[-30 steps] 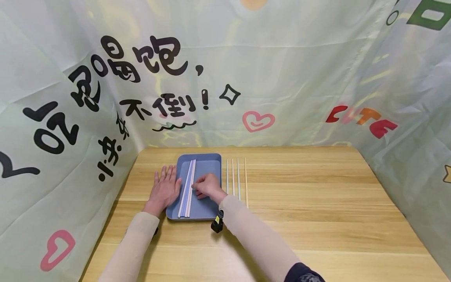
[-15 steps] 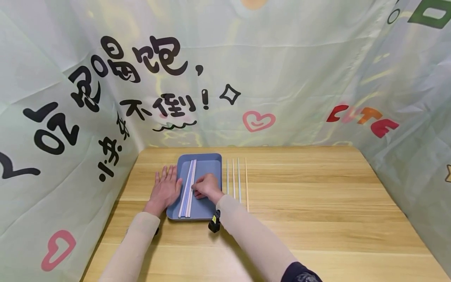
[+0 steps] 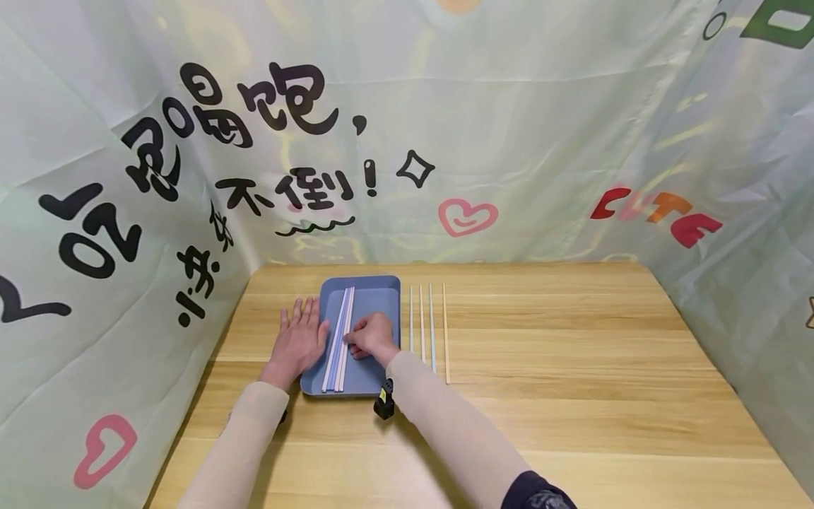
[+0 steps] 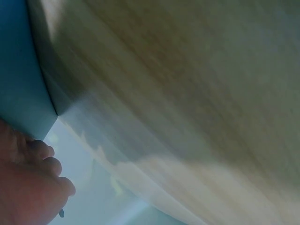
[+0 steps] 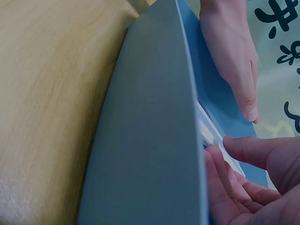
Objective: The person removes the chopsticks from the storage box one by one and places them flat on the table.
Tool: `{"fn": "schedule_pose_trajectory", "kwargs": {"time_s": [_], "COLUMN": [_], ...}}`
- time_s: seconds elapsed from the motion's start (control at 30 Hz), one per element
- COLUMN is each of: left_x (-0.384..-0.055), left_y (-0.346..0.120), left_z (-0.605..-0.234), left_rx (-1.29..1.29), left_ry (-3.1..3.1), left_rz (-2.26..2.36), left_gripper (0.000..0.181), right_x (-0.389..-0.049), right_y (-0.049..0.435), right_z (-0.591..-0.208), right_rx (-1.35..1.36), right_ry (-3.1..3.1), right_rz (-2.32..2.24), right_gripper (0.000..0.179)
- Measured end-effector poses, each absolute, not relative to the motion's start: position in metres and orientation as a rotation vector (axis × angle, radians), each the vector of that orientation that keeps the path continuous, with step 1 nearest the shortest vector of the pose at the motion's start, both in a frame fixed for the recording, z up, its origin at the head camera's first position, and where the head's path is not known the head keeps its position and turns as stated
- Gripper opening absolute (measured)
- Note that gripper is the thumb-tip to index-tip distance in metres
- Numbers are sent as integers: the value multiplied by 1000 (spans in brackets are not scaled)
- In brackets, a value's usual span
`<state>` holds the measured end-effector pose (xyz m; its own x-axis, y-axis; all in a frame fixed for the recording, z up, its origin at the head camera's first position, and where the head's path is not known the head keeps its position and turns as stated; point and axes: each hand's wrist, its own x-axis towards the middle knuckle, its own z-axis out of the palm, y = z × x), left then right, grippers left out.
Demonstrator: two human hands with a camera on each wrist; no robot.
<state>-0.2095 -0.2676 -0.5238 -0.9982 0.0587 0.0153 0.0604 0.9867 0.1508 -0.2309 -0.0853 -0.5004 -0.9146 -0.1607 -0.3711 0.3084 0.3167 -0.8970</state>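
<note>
A blue-grey tray (image 3: 375, 286) lies on the left part of the table in the head view. Inside it, several white and purple chopsticks (image 3: 336, 346) lie side by side, slanting slightly. My left hand (image 3: 295, 341) rests flat at the tray's left edge, fingers straight and thumb over the rim. My right hand (image 3: 374, 335) reaches into the tray with curled fingers, thumb and forefinger pinching at the rightmost chopstick of the bunch. In the right wrist view, the tray wall (image 5: 145, 131) hides part of the chopsticks, and my right thumb (image 5: 248, 150) almost meets the forefinger.
Right of the tray, several single chopsticks stand apart in a row: pale blue (image 3: 410, 318), pinkish white (image 3: 422, 322), light blue (image 3: 432, 325) and a yellowish one (image 3: 446, 339). The wooden table (image 3: 572, 382) is enclosed by printed fabric (image 3: 534, 141) at the back and sides.
My right wrist and forearm have shifted slightly left, uncovering more of the single chopsticks' near ends. The right fingertips stay at the bunch, and my left hand has not moved.
</note>
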Motion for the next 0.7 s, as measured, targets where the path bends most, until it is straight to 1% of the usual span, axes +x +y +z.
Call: {"fn": "schedule_pose_trajectory", "kwargs": {"time_s": [0.43,0.7], "left_x": [-209,-209], "left_y": [-268,-267], "left_z": [-525,-524], "left_rx": [-73,-80], "left_ry": [-3137,-3128], "left_rz": [-259,-268], "left_gripper": [69,69], "right_x": [-229,-228], "right_y": [-87,-86], "right_z": [-504,-505], "right_rx": [96,86], "right_ry": [2257,2257], "right_rz": [-1646,-1657], "right_gripper": [23,20]}}
